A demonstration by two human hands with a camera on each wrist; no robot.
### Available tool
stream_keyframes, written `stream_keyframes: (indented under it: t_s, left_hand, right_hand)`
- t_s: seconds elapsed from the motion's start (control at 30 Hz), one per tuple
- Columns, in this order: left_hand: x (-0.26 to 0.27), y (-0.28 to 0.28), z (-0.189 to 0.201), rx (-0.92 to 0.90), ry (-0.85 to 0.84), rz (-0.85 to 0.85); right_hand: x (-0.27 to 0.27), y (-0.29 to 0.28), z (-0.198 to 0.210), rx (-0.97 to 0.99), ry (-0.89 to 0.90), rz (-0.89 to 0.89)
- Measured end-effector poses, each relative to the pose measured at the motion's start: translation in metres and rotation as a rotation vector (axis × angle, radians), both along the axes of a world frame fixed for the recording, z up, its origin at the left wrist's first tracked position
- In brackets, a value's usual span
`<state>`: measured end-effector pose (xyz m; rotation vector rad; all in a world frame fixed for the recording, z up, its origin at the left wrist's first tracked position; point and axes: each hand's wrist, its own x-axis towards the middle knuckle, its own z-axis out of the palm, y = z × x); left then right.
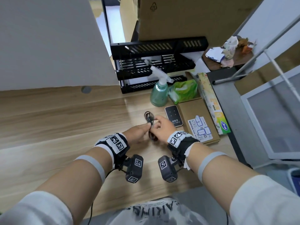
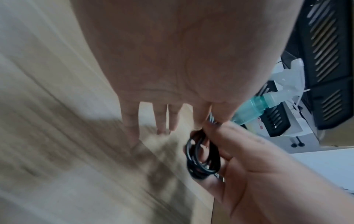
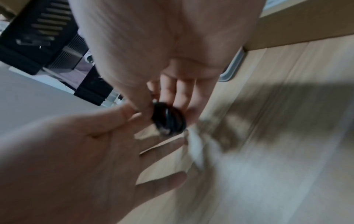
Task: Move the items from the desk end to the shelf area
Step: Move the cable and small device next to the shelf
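A coiled black cable sits just above the wooden desk, held between both hands. My right hand curls its fingers round the coil. My left hand pinches the cable at its upper end with thumb and index finger, the other fingers straight. More items lie at the desk's right end: a green spray bottle, a green wipes pack, a black flat device, a flat cardboard box and a long wrap box. The black slatted shelf rack stands behind them.
A large cardboard box rests on top of the rack. A white partition rises at the back left. A low stand with crumpled paper is beyond the desk's right edge. Bare wood lies left of the hands.
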<state>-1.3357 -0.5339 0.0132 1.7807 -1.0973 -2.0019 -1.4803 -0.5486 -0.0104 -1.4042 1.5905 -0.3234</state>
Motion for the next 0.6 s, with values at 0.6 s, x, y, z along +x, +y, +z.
stream_keyframes:
  t_s: [0.6]
  left_hand:
    - [0.06,0.048,0.028,-0.021,-0.065,0.376]
  right_hand:
    - [0.013,-0.009,-0.003,-0.257,0.447,0.253]
